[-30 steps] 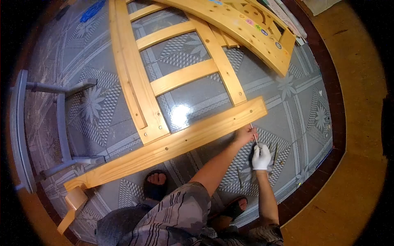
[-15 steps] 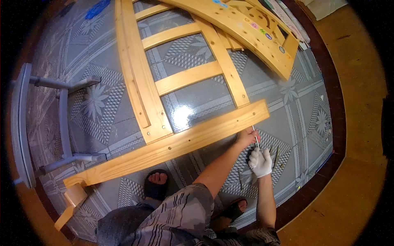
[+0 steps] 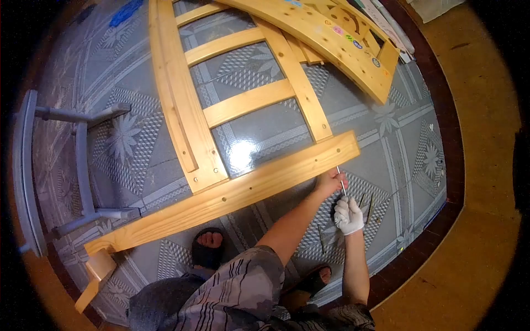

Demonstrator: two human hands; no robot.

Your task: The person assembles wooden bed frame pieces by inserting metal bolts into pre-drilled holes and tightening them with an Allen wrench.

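Observation:
My right hand (image 3: 349, 216), in a white glove, is closed around the hidden handle of what looks like a screwdriver. The thin metal shaft of the screwdriver (image 3: 342, 185) runs up to the near edge of a long wooden board (image 3: 232, 196), close to its right end. Bare and closed, my left hand (image 3: 330, 182) pinches the shaft just below that edge. The board lies across the end of a ladder-like wooden frame (image 3: 251, 103) with several slats. On the floor beside my right hand lie thin metal rods (image 3: 370, 208), and another rod (image 3: 321, 239) is nearer my foot.
A curved wooden panel with stickers (image 3: 326, 41) rests at the back right. A grey stool (image 3: 83, 160) lies on its side at left. A small wooden piece (image 3: 99, 270) sits under the board's left end. A blue item (image 3: 126, 12) is at the far left.
The view has shifted slightly, so the frame and board appear a little further left. Both hands keep their hold on the screwdriver, with the gloved fingers turned a little.

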